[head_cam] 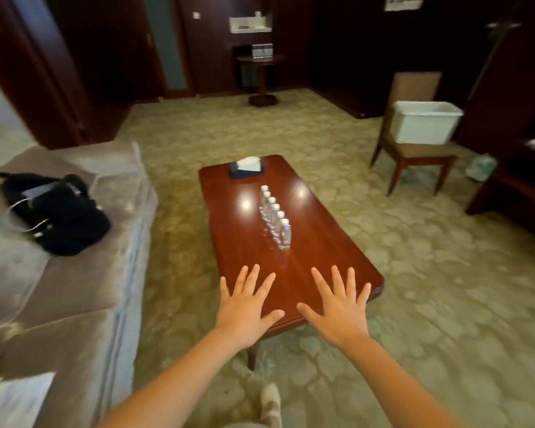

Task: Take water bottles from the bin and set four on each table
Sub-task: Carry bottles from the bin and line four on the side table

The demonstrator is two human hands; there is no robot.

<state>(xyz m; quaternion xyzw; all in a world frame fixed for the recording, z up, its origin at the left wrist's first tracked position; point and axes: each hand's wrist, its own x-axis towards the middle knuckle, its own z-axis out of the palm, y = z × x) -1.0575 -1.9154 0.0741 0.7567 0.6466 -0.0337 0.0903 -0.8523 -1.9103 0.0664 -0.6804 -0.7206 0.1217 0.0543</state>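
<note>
Holding left hand (247, 307) and right hand (337, 310) over table (322, 242) near end, fingers splayed apart, gripping nothing. Seeing bottles (275, 217) standing in a row mid-table, bin (423, 125) well beyond table's far right corner. Seemingly idling between placements; next likely needing a walk to bin.

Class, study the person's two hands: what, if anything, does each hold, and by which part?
Nothing is held. The left hand and the right hand are spread, fingers straight, over the near end of the table, apart from the row of bottles.
</note>
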